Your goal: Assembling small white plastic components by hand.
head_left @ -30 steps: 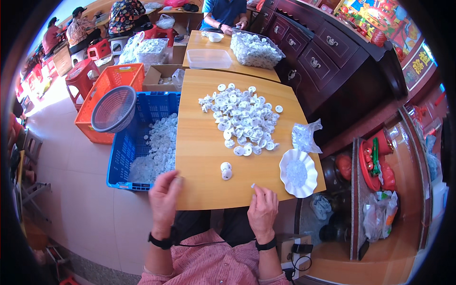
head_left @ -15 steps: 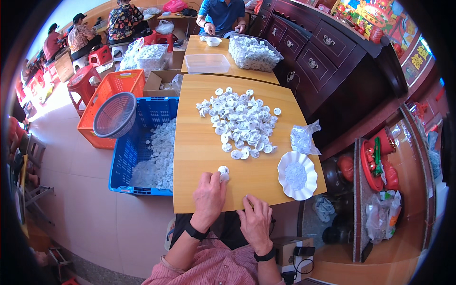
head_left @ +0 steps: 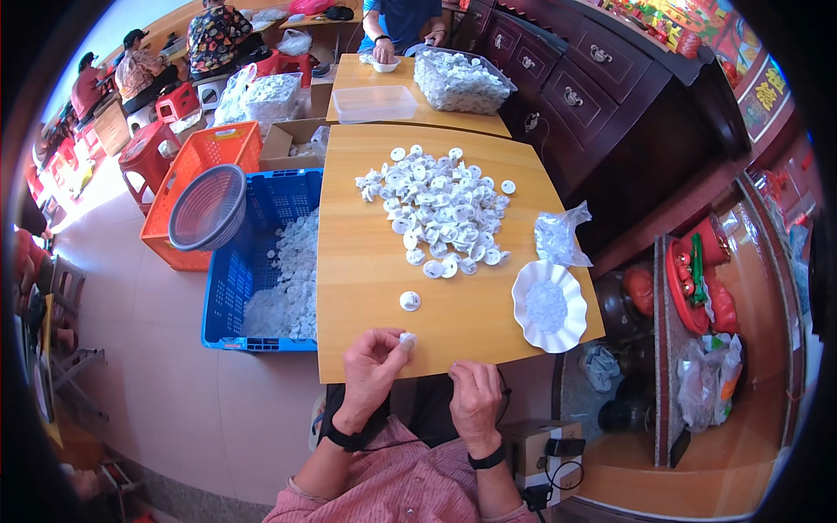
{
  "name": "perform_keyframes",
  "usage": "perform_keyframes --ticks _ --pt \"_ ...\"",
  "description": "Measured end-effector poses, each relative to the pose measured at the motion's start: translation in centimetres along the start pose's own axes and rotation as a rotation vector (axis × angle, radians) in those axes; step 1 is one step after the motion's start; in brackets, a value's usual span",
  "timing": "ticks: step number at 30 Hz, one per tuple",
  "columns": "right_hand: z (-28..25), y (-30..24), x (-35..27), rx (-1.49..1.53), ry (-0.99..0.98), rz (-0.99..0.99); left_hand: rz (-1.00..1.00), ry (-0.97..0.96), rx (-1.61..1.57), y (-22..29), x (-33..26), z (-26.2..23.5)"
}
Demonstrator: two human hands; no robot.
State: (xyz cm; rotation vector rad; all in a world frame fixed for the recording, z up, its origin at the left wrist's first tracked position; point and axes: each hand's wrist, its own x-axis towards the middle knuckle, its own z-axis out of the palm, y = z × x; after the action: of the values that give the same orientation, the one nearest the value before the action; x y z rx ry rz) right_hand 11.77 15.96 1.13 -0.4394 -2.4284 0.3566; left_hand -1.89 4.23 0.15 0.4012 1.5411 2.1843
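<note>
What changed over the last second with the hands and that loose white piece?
The left hand reached forward to the table, then drew back to the near edge pinching a small white piece. The right hand stayed near the edge. One single piece and the pile remain.

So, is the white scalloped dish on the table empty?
No, the white scalloped dish at the right edge of the wooden table holds a small heap of tiny pale pieces in its middle.
</note>
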Motion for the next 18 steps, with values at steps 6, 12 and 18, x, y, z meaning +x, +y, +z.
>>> perform_keyframes --ticks 6,12,18 --pt "-0.1 -0.8 0.0 0.016 0.046 0.062 -0.222 -0.109 -0.328 0.8 -1.4 -1.3" --pt "0.3 -1.5 0.2 0.311 0.065 0.275 -0.278 -0.202 -0.411 0.8 -2.2 -1.8" --pt "-0.7 -4.3 1.8 0.935 0.065 0.606 -0.296 -0.179 -0.586 1.0 -2.3 -2.0"
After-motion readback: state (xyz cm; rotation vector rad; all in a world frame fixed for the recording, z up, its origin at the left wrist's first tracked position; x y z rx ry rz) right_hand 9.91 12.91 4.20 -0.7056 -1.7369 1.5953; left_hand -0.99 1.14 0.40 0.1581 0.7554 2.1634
